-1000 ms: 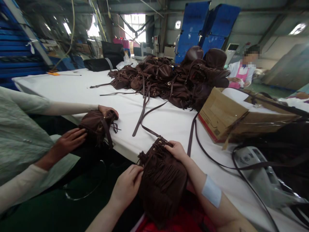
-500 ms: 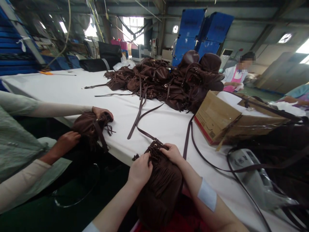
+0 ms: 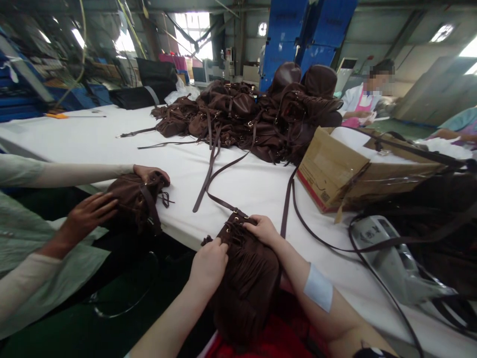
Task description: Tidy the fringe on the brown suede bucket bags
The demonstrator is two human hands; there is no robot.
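A dark brown fringed bag [image 3: 248, 278] with metal eyelets near its top rests against my lap at the table edge. My left hand [image 3: 210, 261] is closed on the left side of its upper part, fingers curled in. Across from it, my right hand [image 3: 265, 231] grips the right side near the rim, thumb lying over the front. A long brown strap [image 3: 219, 200] runs from the bag's top over the white table [image 3: 179, 199]. Fringe and fingers hide exactly what my left fingertips pinch.
At left, a co-worker's hands [image 3: 89, 214] handle another brown bag [image 3: 128, 194]. A heap of brown bags [image 3: 238, 109] lies at the back. To the right stand an open cardboard box [image 3: 331, 169] and a grey plastic-covered device [image 3: 387, 253], with loose straps around them.
My left hand has shifted slightly down and left along the bag's upper edge; my right hand keeps its hold. The co-worker's lower hand has opened flatter. The view has tilted slightly.
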